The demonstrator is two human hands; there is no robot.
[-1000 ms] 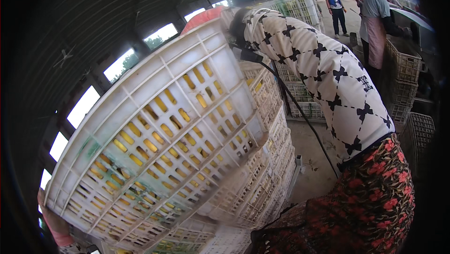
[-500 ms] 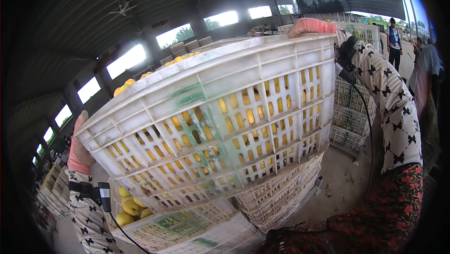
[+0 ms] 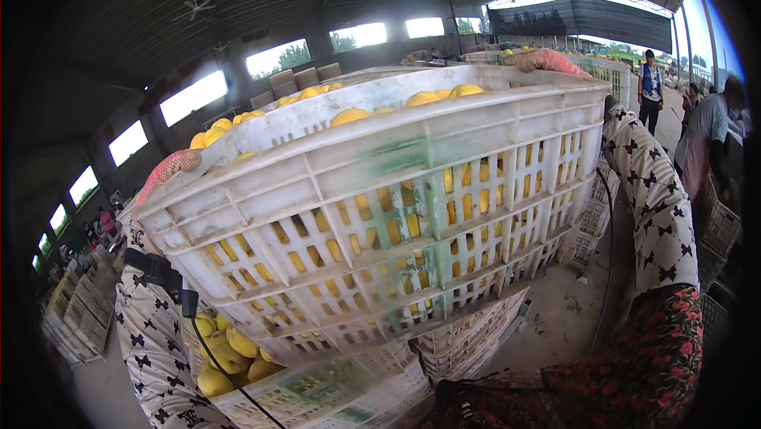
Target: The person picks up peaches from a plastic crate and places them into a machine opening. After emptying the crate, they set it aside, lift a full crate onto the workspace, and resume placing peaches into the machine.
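A white slatted plastic crate (image 3: 372, 144) with green paint smears fills the middle, tilted, its right end higher. Yellow round fruit (image 3: 349, 117) shows over its rim and through its slots. My left hand (image 3: 170, 171), in a pink and tan glove, is closed over the crate's left end. Over the far right corner of the rim, my right hand (image 3: 552, 62) is closed in a matching glove, its fingers partly hidden behind the rim. Just below stands another crate (image 3: 341, 389) with yellow fruit (image 3: 230, 356) in its exposed left part.
Below on the right is a stack of white crates (image 3: 468, 342). More crates (image 3: 79, 310) stand on the floor at left. At the right, a person in a blue vest (image 3: 651, 92) stands, and another person in a grey shirt (image 3: 705, 128) bends near crates (image 3: 720, 227).
The held crate has shifted right and tipped so that more fruit shows over its near rim. My left hand has moved up and right with it; both hands keep their hold.
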